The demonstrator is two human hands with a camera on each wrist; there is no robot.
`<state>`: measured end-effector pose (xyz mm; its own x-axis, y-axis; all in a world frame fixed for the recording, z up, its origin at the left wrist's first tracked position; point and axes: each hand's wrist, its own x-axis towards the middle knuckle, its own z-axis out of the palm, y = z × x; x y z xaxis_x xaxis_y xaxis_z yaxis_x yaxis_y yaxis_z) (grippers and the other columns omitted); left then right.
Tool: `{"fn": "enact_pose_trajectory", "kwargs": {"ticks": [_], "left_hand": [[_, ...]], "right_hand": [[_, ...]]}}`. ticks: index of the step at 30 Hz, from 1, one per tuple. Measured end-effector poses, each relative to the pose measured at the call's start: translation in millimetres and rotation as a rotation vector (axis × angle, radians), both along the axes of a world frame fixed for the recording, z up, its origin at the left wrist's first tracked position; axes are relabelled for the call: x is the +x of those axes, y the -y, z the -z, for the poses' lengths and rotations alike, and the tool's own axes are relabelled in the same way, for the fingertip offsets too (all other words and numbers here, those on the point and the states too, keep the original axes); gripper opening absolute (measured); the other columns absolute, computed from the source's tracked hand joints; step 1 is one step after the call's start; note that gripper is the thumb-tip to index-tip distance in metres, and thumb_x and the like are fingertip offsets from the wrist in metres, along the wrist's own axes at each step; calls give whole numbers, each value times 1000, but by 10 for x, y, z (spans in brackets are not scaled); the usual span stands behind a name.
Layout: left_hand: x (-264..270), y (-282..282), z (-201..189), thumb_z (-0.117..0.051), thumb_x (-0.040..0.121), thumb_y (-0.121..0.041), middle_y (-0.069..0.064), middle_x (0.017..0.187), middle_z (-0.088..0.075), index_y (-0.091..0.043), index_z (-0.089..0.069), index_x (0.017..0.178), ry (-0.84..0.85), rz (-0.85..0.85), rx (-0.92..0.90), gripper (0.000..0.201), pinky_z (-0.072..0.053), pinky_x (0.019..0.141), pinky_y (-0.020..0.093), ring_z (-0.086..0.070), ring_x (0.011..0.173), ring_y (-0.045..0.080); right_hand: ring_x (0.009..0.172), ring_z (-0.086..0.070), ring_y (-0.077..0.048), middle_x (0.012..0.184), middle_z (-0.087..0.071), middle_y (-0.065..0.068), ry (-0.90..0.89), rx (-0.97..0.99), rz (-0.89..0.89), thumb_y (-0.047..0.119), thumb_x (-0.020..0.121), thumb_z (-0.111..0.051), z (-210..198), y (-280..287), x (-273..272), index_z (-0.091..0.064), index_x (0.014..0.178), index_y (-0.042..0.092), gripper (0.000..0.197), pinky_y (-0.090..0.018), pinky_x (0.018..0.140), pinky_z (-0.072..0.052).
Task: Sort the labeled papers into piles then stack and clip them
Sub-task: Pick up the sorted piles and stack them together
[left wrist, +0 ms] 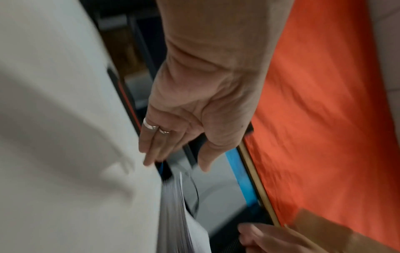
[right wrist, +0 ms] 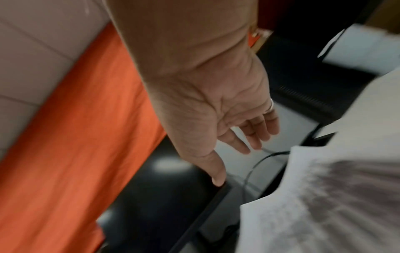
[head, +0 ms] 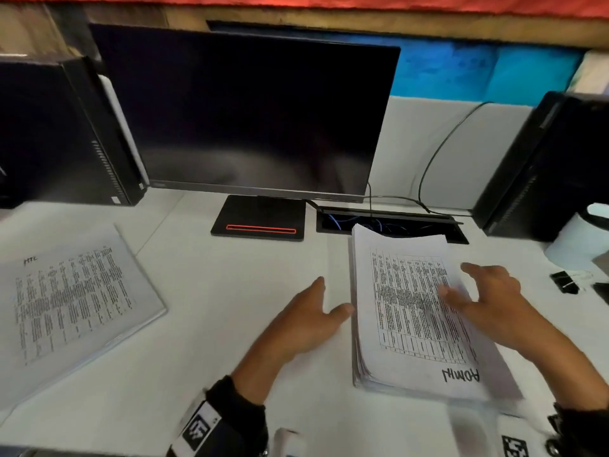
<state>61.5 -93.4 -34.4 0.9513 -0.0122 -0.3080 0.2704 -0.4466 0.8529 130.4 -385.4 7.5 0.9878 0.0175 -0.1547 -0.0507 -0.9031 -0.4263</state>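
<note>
White desk: thick stack btwn left hand & right hand, both spread, gripping nothing. Square edges w/ flat palms before clipping.

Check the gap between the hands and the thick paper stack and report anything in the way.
Nothing visible does. The left hand is open beside the thick paper stack's left edge, and the right hand is open over its top sheet.
</note>
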Motion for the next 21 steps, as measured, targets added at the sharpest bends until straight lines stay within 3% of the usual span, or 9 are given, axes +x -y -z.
{"fn": "enact_pose_trajectory", "kwargs": {"ticks": [3, 5, 8, 11, 13, 15, 18, 19, 21], "left_hand": [[-210, -694, -186, -64, 101, -45, -13, 144, -59, -26, -50, 152, 85, -133, 67, 57, -47, 111, 34, -59, 127, 9], [-340, -1221, -284, -66, 100, -38, -12, 128, -67, -26, -64, 138, 144, -269, 116, 40, -52, 105, 36, -64, 116, 11], [-630, -2045, -325, -65, 100, -30, -3, 123, -71, -24, -67, 131, 195, -574, 178, 31, -56, 94, 35, -68, 112, 21], [-1069, -2802, -196, -62, 102, -32, 11, 139, -63, -14, -59, 139, 81, -865, 362, 42, -49, 107, 42, -59, 127, 33], [-1419, -3169, -82, -59, 103, -43, 19, 151, -43, -8, -44, 148, -149, -985, 454, 58, -42, 110, 48, -44, 138, 41], [-1699, -3393, 30, -60, 101, -49, 22, 154, -32, -4, -35, 150, -270, -1071, 396, 71, -37, 113, 53, -33, 142, 45], [-1927, -3575, 168, -66, 99, -44, 19, 147, -44, -2, -40, 146, -166, -1085, 312, 68, -44, 109, 45, -44, 136, 39], [-1958, -3595, 203, -70, 98, -38, 15, 140, -51, -2, -44, 140, -84, -1098, 268, 61, -48, 101, 41, -52, 128, 35], [-1978, -3544, 227, -72, 96, -20, 5, 121, -58, -6, -51, 124, 16, -1095, 231, 38, -48, 81, 28, -59, 107, 24]], "right_hand": [[132, -53, -20, 145, -53, 4, 16, 46, -276, 57, 95, -66, -356, -600, -145, -47, 155, 25, 72, -42, 111, -48], [117, -60, -7, 129, -60, 15, -51, 72, -438, 55, 95, -67, -473, -1095, -207, -52, 149, 31, 61, -33, 102, -53], [111, -64, -4, 123, -62, 19, -141, 79, -643, 58, 94, -67, -508, -1967, -301, -56, 142, 37, 54, -28, 99, -56], [112, -65, -5, 126, -63, 17, -242, 105, -765, 60, 95, -67, -354, -2830, -371, -60, 141, 32, 54, -29, 98, -57], [109, -67, -12, 130, -61, 10, -309, 168, -779, 56, 97, -68, -217, -3394, -442, -60, 142, 26, 55, -30, 96, -58], [114, -67, -20, 138, -57, 3, -337, 217, -739, 54, 98, -68, -33, -3912, -468, -54, 147, 19, 61, -35, 103, -56], [135, -56, -30, 158, -47, -6, -357, 251, -617, 54, 99, -66, 170, -4604, -519, -38, 159, 12, 79, -39, 113, -44], [135, -54, -30, 161, -44, -8, -363, 262, -582, 52, 100, -66, 188, -4793, -559, -34, 161, 8, 82, -37, 108, -43], [117, -59, -28, 150, -54, -12, -340, 282, -532, 44, 103, -65, 209, -5092, -624, -37, 155, -2, 75, -35, 94, -49]]}}
